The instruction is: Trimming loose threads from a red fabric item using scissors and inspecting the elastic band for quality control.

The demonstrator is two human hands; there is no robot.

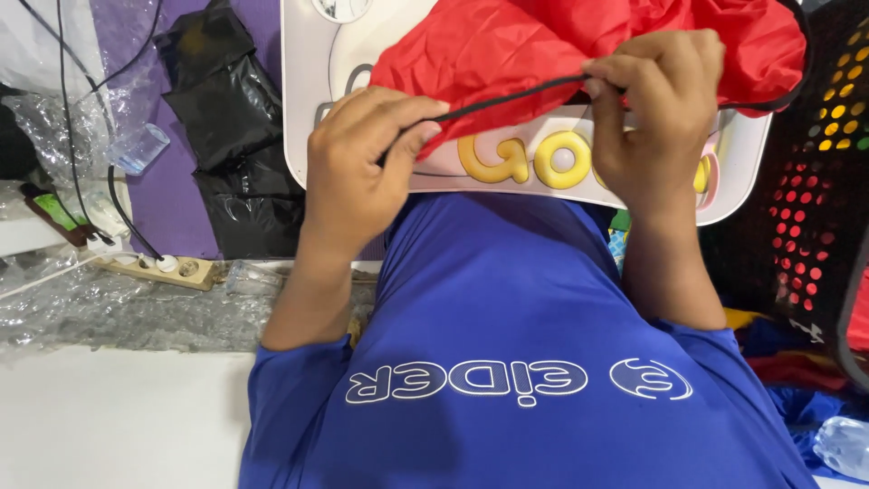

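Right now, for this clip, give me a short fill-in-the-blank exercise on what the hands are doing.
1. Both hands pinch a thin black ____ running along the fabric's edge.
2. The fabric held by the left hand and right hand is ____ in colour.
3. The power strip lies on the person's ____ side.

Missing words: cord; red; left

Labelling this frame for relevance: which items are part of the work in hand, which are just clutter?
In hand:
- red fabric bag
- black drawstring cord, pinched taut between left hand and right hand
- white lap tray under the bag

Lying about:
- black plastic bags
- power strip
- bubble wrap
- black perforated basket
- plastic bottle
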